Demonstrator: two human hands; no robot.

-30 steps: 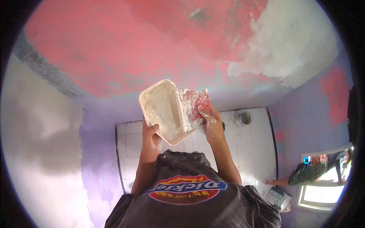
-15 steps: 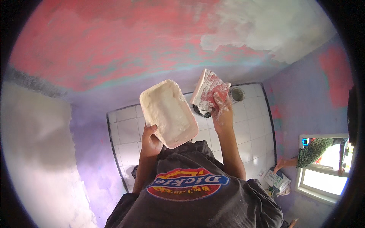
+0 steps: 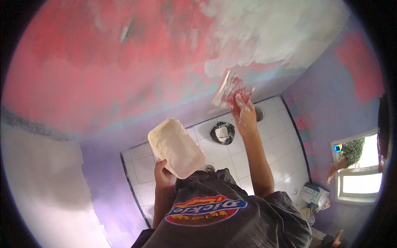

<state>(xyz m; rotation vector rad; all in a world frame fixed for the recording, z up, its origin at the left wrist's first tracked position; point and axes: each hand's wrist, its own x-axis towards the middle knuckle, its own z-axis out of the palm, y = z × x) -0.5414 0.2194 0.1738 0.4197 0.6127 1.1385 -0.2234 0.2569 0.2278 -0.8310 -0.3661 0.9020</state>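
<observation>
My left hand [image 3: 164, 175] grips the near left edge of a pale rectangular tub [image 3: 199, 163], its thumb over the rim. White putty [image 3: 175, 142] coats the inside of the tub. Further right and higher, my right hand [image 3: 246, 118] is closed around a red putty spreader [image 3: 237, 91] smeared with white. The spreader is held up in front of the large wall [image 3: 136, 82], which shows red paint, faint green and patches of whitish filler; whether it touches the wall I cannot tell.
A black plastic-lined container [image 3: 222, 133] with white material stands on the tiled floor [image 3: 231, 157]. Behind my right wrist is a round bucket [image 3: 259, 114]. At the right, a printed sack [image 3: 315, 196] lies below a window [image 3: 359, 188], where another person's leg [image 3: 337, 169] shows.
My right hand has moved the spreader away from the tub, up toward the wall. The tub sits a little lower in view. My view has tilted, uncovering the black-lined container.
</observation>
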